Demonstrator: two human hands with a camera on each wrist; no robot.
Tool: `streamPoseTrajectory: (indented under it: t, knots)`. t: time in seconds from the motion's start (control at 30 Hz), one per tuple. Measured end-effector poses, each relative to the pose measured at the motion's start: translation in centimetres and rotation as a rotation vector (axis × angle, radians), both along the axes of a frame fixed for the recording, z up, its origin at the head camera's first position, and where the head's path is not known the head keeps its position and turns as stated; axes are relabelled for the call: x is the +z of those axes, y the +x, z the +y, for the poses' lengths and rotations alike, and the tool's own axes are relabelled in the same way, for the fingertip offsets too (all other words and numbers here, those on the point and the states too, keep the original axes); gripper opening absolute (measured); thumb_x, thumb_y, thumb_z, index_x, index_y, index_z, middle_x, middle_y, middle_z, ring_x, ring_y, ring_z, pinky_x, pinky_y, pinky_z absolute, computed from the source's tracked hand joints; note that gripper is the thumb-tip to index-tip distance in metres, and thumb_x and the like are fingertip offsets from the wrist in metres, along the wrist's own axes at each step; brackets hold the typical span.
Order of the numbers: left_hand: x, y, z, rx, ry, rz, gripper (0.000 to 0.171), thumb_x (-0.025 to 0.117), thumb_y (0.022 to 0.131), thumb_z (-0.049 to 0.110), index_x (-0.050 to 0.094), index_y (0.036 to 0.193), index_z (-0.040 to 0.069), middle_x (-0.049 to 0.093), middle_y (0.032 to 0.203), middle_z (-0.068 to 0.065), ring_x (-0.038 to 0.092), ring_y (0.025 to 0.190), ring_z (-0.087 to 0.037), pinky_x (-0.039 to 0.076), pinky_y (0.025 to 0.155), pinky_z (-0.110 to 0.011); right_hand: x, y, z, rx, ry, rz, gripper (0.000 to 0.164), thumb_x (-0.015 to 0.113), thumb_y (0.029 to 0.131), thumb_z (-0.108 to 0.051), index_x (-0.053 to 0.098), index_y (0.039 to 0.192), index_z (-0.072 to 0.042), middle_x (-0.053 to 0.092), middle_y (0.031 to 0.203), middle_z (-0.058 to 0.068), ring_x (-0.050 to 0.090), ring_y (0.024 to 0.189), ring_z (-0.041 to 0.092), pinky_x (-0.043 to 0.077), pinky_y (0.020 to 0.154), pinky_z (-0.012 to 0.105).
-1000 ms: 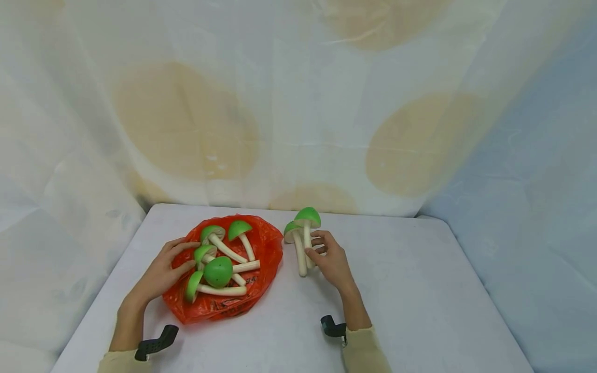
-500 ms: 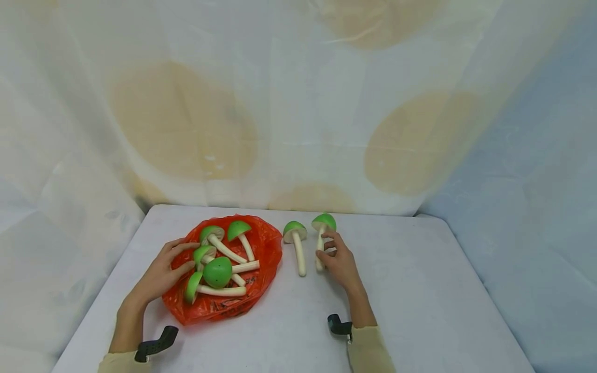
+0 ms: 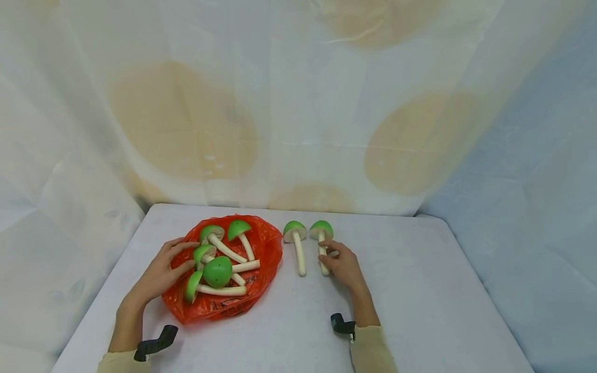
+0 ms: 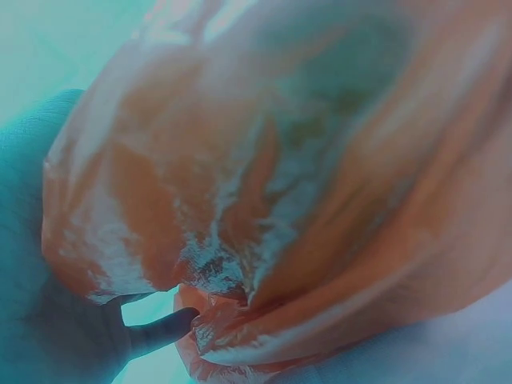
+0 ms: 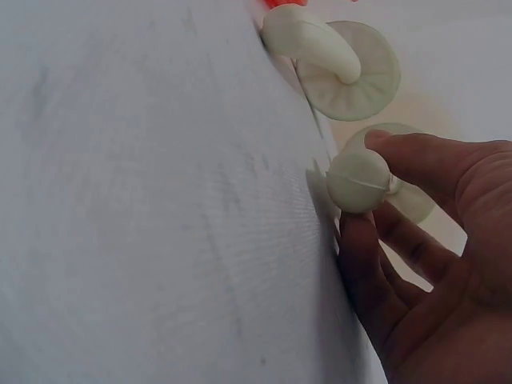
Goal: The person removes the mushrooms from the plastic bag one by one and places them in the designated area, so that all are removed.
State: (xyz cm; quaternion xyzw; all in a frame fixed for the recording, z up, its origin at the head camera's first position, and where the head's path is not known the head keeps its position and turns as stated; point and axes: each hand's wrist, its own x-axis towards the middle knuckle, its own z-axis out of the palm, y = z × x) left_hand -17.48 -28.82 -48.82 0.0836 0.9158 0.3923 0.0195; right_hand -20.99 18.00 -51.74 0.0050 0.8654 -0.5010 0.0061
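A red plastic bag (image 3: 268,280) lies spread on the left of the white table, with several green-capped toy mushrooms (image 3: 218,272) in its mouth. My left hand (image 3: 162,272) rests at the bag's left rim, fingers and thumb spread over it. In the left wrist view the bag (image 4: 320,264) fills most of the picture, touched by a fingertip. To the right, my right hand (image 3: 342,265) pinches the pale stem of another toy mushroom (image 3: 322,229) lying on the table, thumb and fingers around it in the right wrist view. Left of it lies a second mushroom (image 3: 295,229).
The white table (image 3: 410,290) stands against patterned curtains (image 3: 298,129) at the back and sides. A black wrist mount (image 3: 156,344) sits on the left wrist, and another wrist mount (image 3: 342,325) on the right.
My right hand has moved right with its mushroom, away from overlapping the other one, then lowered it beside that mushroom. The left hand and the bag stay put.
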Motion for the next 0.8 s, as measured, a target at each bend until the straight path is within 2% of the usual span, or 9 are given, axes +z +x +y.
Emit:
streamPoseTrajectory:
  t: [0.2,0.43,0.8]
  knots:
    - [0.02,-0.1,0.08,-0.001,0.0,-0.003,0.048,0.065,0.098,0.033,0.055,0.141,0.015,0.03,0.155,-0.024,0.03,0.141,-0.05,0.033,0.102,-0.077,-0.09,-0.04,0.03,0.013,0.025,-0.006,0.035,0.077,0.086,-0.018,0.072,0.121,-0.02,0.064,0.112,0.009,0.063,0.088,0.021,0.053,0.065,0.028]
    - [-0.14,-0.08,0.15,-0.003,-0.004,-0.002,0.047,0.064,0.099,0.034,0.055,0.141,0.016,0.035,0.151,-0.023,0.033,0.139,-0.049,0.035,0.102,-0.075,-0.06,-0.05,0.13,0.02,0.016,-0.033,0.033,0.072,0.089,-0.017,0.073,0.122,-0.021,0.066,0.124,0.008,0.065,0.091,0.021,0.053,0.068,0.029]
    - [-0.31,-0.12,0.18,-0.005,0.009,-0.005,0.046,0.063,0.099,0.035,0.056,0.141,0.017,0.038,0.15,-0.021,0.034,0.139,-0.047,0.035,0.102,-0.075,-0.5,-0.19,-0.43,0.013,0.021,0.005,0.034,0.069,0.09,-0.014,0.073,0.123,-0.02,0.064,0.129,0.012,0.067,0.089,0.021,0.055,0.066,0.029]
